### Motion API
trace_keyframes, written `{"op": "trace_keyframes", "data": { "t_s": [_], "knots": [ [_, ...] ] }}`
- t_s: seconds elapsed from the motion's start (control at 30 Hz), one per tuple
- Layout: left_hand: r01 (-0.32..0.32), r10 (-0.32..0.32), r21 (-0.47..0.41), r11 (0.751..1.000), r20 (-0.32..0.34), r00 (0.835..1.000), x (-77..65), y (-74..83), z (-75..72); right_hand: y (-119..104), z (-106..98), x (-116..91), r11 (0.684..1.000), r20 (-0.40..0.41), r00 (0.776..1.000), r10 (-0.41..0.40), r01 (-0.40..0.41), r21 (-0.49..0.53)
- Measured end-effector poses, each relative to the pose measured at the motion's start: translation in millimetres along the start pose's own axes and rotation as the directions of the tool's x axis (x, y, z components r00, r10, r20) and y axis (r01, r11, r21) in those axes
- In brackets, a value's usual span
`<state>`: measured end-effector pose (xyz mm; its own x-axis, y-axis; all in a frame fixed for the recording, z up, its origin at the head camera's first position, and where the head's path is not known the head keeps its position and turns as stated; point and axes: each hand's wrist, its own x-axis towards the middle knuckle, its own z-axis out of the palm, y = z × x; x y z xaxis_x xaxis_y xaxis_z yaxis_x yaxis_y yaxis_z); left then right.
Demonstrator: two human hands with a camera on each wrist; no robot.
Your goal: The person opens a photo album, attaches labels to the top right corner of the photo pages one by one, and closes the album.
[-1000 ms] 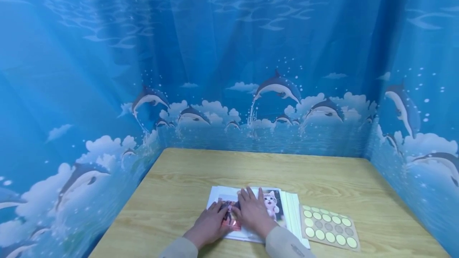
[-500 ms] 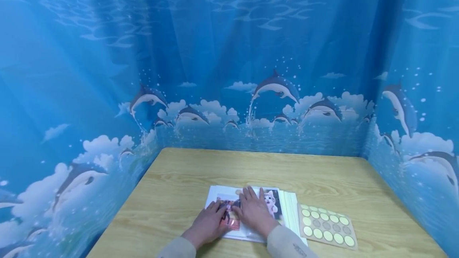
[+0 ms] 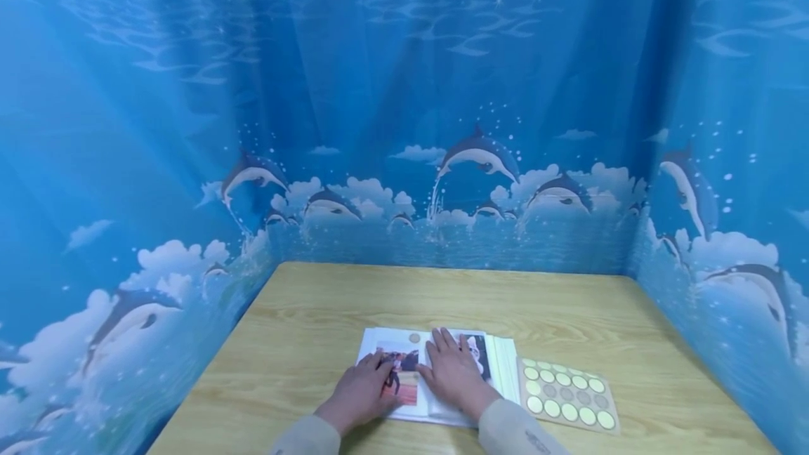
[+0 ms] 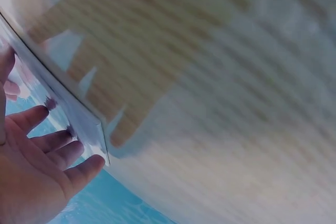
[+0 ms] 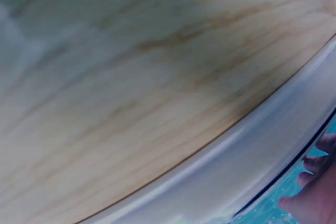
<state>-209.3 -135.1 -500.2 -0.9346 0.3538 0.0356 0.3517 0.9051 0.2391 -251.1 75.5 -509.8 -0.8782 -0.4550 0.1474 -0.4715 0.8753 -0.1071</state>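
A white album (image 3: 510, 371) lies spread on the table. Its left page carries a photo of people (image 3: 407, 388), with a small round beige sticker (image 3: 414, 338) near the page's top. On the right page is a photo with a white kitten (image 3: 483, 364), partly hidden by my right hand (image 3: 458, 376), which rests on that page with fingers extended. My left hand (image 3: 359, 390) touches the left photo's edge with its fingertips. In the left wrist view its fingers (image 4: 86, 171) are spread and fairly straight beside the album's edge.
Right of the album lies a brown sheet of round pale yellow stickers (image 3: 588, 416); several grey circles show in its middle row. The wooden table (image 3: 316, 307) extends beyond the album, up to a blue dolphin-print curtain (image 3: 379, 90).
My right hand has slid right across the page, covering more of the kitten photo. My left hand has drawn slightly left, so more of the left photo shows. The head view has shifted slightly.
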Motion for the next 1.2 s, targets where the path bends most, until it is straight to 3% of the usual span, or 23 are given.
{"op": "trace_keyframes", "data": {
  "t_s": [0.3, 0.63, 1.0, 1.2],
  "knots": [
    [-0.019, 0.019, 0.003, 1.000, -0.045, 0.999, 6.4, -3.5, 1.0, 5.2, 0.6, -7.1, 1.000, -0.009, 1.000, 0.007, -0.007, 0.020],
    [-0.005, 0.004, -0.036, 0.999, -0.025, 1.000, 6.4, -6.8, -6.9, 12.0, -12.4, -18.2, 0.996, 0.013, 0.998, 0.055, -0.056, 0.074],
    [0.004, -0.003, 0.017, 1.000, -0.038, 0.999, 12.5, -6.5, -5.4, 30.9, -21.2, -35.3, 0.988, -0.026, 0.994, 0.102, -0.099, 0.116],
    [-0.004, 0.006, 0.029, 1.000, -0.048, 0.999, 15.5, -4.5, -6.7, 42.6, -25.6, -45.2, 0.980, -0.022, 0.986, 0.168, -0.165, 0.111]
  ]
}}
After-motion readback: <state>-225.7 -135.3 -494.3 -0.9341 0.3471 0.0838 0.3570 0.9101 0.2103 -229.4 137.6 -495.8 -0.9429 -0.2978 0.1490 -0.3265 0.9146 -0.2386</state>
